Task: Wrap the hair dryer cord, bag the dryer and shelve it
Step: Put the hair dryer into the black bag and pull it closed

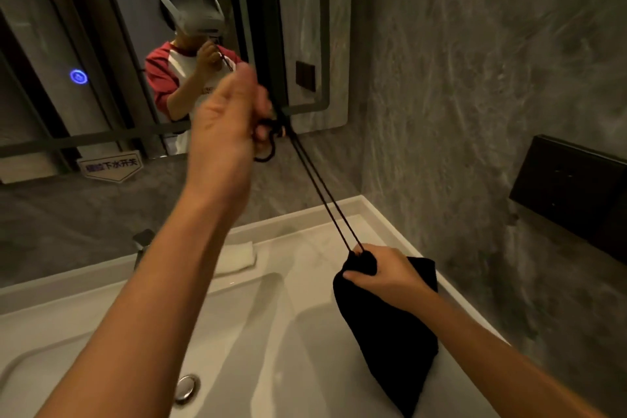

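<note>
A black cloth bag [390, 336] lies on the right side of the white basin, bulging with something hidden inside; the hair dryer itself is out of sight. My right hand [386, 270] grips the gathered neck of the bag. Two taut black drawstrings [319, 190] run from the neck up and to the left. My left hand [227, 132] is raised in front of the mirror, closed on the looped ends of those strings.
The white basin [278, 309] has a chrome drain plug [186, 387] at its bottom. A folded white towel [234, 258] and a tap [142, 244] sit at the back. A mirror [101, 44] hangs above; a dark wall box [573, 190] is mounted at the right.
</note>
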